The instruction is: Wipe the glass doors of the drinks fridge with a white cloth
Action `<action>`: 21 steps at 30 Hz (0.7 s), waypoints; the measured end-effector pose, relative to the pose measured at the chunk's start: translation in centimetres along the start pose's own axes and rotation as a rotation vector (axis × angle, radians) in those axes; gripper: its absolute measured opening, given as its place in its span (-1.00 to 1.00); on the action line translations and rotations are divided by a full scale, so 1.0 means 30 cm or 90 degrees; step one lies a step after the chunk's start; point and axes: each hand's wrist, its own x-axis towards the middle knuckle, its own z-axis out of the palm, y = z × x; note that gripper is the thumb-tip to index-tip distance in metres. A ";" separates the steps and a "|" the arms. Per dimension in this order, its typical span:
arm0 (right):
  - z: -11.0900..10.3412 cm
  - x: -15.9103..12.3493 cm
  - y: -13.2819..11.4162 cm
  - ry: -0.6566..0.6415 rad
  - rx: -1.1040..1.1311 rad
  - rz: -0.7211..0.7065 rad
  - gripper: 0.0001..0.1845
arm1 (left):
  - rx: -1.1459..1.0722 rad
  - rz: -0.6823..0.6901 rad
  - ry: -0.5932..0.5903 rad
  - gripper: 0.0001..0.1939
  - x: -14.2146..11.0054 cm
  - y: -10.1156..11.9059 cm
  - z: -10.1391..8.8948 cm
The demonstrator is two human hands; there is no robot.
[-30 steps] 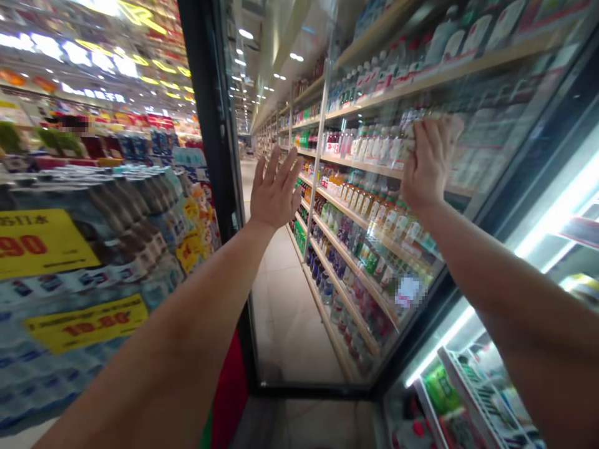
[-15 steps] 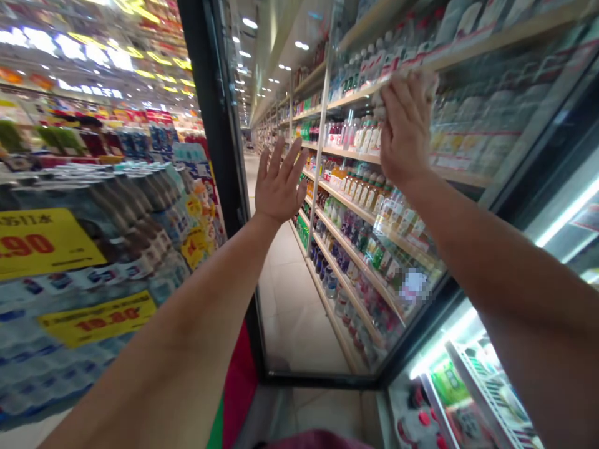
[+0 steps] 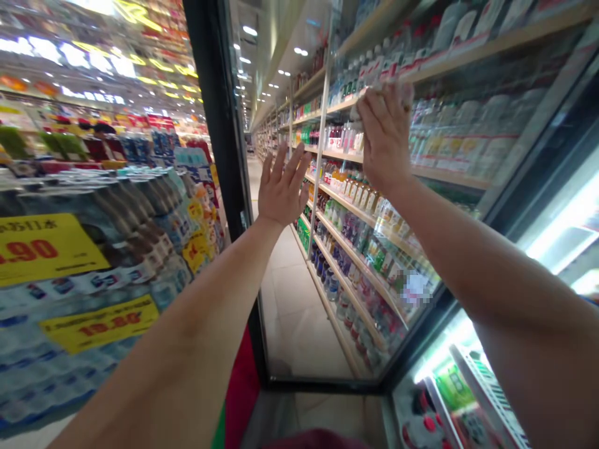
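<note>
A glass door point(image 3: 304, 330) in a black frame stands swung open in front of me. My left hand point(image 3: 282, 190) lies flat against its pane near the left frame, fingers spread, holding nothing. Higher up on the right, my right hand point(image 3: 386, 134) presses a pale, crumpled cloth point(image 3: 406, 93) to the same glass. Most of the cloth is hidden behind my palm and fingers; only its edges show. Shelves of bottled drinks point(image 3: 360, 190) appear through or reflected in the pane.
At right, the lit fridge interior holds bottles with red caps point(image 3: 425, 430) and a green package point(image 3: 453, 383) by a wire rack. Stacked packs of bottled water point(image 3: 84, 312) with yellow price signs point(image 3: 47, 249) stand at left. The door's black frame point(image 3: 213, 125) rises between.
My right hand has slid left and upward across the glass with the cloth, then slightly down. The left hand has stayed nearly in place on the pane.
</note>
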 end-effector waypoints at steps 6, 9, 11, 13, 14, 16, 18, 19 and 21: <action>0.010 0.042 -0.004 -0.048 0.035 -0.039 -0.43 | -0.012 -0.003 -0.017 -0.39 0.001 0.002 -0.005; 0.020 0.046 -0.025 -0.017 0.025 -0.011 -0.42 | -0.006 -0.005 -0.022 -0.39 0.002 0.002 -0.004; 0.026 0.033 -0.048 -0.022 0.019 -0.011 -0.41 | -0.003 -0.007 -0.026 -0.38 0.003 0.003 -0.006; 0.023 0.023 -0.059 -0.053 0.019 -0.044 -0.43 | -0.008 -0.014 -0.030 -0.36 0.005 0.005 -0.009; 0.019 0.023 -0.057 -0.070 0.023 -0.070 -0.44 | -0.012 -0.018 -0.033 -0.35 0.005 0.006 -0.010; 0.008 0.033 -0.033 -0.088 0.030 -0.111 -0.44 | -0.014 -0.020 -0.037 -0.34 0.005 0.006 -0.011; 0.004 0.046 -0.001 -0.058 0.032 -0.094 -0.44 | -0.004 -0.010 -0.030 -0.34 0.003 0.002 -0.008; 0.006 0.048 0.011 -0.026 0.029 -0.065 -0.44 | 0.002 -0.003 -0.023 -0.35 0.002 0.000 -0.005; 0.016 0.038 0.017 0.023 0.019 -0.012 -0.43 | 0.010 0.010 -0.002 -0.35 -0.001 -0.006 0.001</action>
